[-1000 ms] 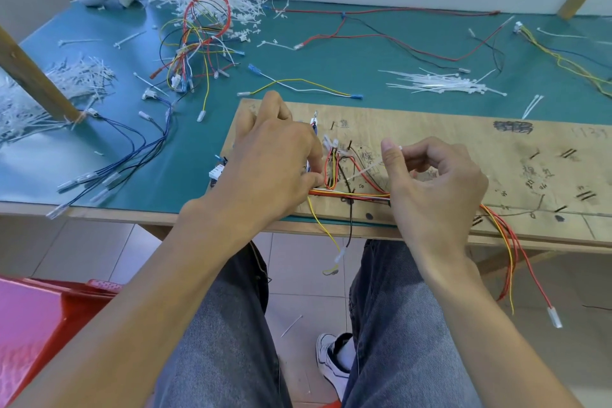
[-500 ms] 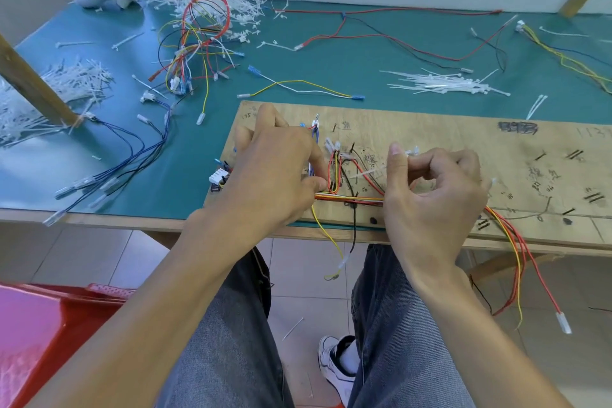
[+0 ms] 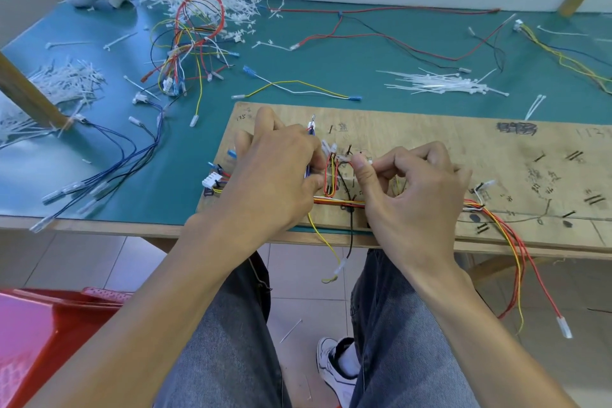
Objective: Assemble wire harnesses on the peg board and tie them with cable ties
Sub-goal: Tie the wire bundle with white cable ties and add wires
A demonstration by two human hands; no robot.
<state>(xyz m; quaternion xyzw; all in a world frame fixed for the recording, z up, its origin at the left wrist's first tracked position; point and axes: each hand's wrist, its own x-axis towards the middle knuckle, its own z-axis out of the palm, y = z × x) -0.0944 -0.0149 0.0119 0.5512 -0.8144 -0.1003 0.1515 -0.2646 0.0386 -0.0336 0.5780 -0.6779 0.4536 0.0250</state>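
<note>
A wooden peg board (image 3: 430,142) lies on the green table at its front edge. A wire harness (image 3: 334,200) of red, orange, yellow and black wires runs along the board's near side, and its right end hangs off the edge. My left hand (image 3: 278,172) grips the harness wires at the board's left part, next to a white connector (image 3: 211,180). My right hand (image 3: 410,189) pinches a thin white cable tie (image 3: 362,161) between thumb and forefinger, just above the red wire loop. The fingertips of both hands hide the wires beneath them.
A heap of loose cable ties (image 3: 440,83) lies behind the board. A tangle of coloured wires (image 3: 192,43) and blue wires (image 3: 116,159) lie at the left. A wooden post (image 3: 26,89) stands at the far left. A red stool (image 3: 43,334) is by my left knee.
My right hand has lifted off the harness and moved left and up, bringing the cable tie toward the red loop. My left hand stayed on the wires.
</note>
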